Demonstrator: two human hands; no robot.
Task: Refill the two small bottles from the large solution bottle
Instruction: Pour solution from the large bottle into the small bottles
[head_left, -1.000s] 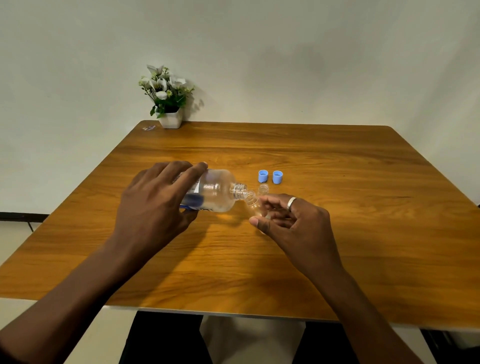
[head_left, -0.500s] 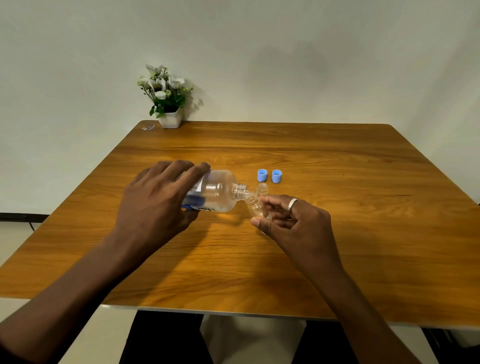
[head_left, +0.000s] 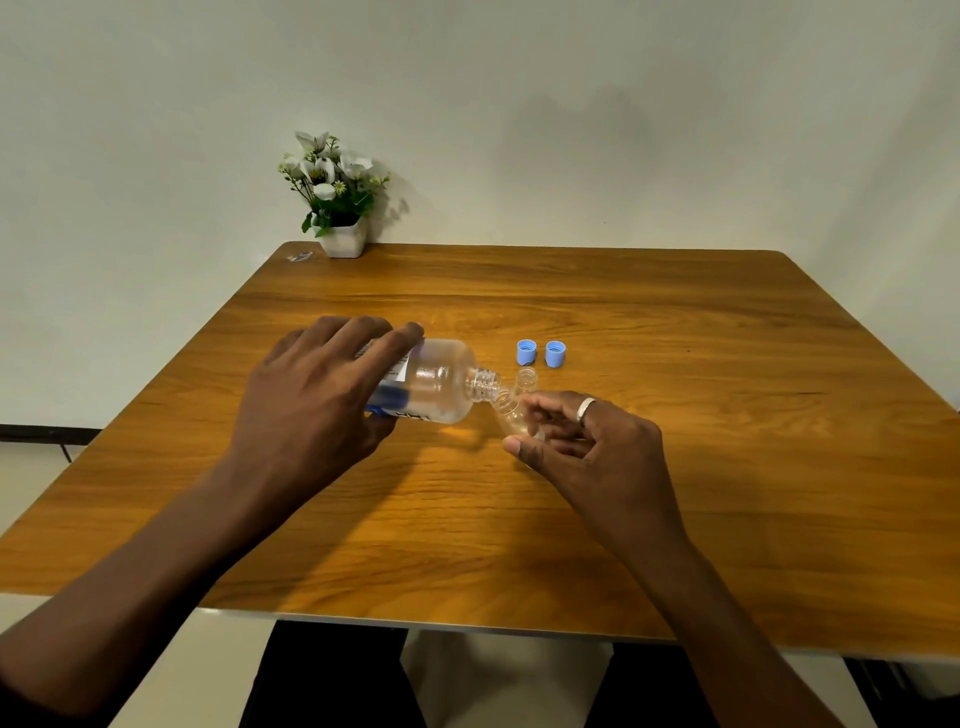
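Note:
My left hand (head_left: 317, 410) grips the large clear solution bottle (head_left: 441, 384), which has a white and blue label and lies tipped almost flat with its open neck pointing right. That neck meets the mouth of a small clear bottle (head_left: 511, 413), held tilted in my right hand (head_left: 587, 447). A second small clear bottle (head_left: 525, 378) stands open on the table just behind them. Two light blue caps (head_left: 526, 352) (head_left: 555, 354) lie side by side a little further back. The lower part of the held small bottle is hidden by my fingers.
The wooden table (head_left: 675, 493) reaches to a pale wall. A white pot of white flowers (head_left: 337, 208) stands at the back left corner, with a small scrap (head_left: 300, 256) beside it. The near table edge runs just above my lap.
Both hands and the bottles have stayed almost still; the large bottle remains tipped against the small bottle's mouth.

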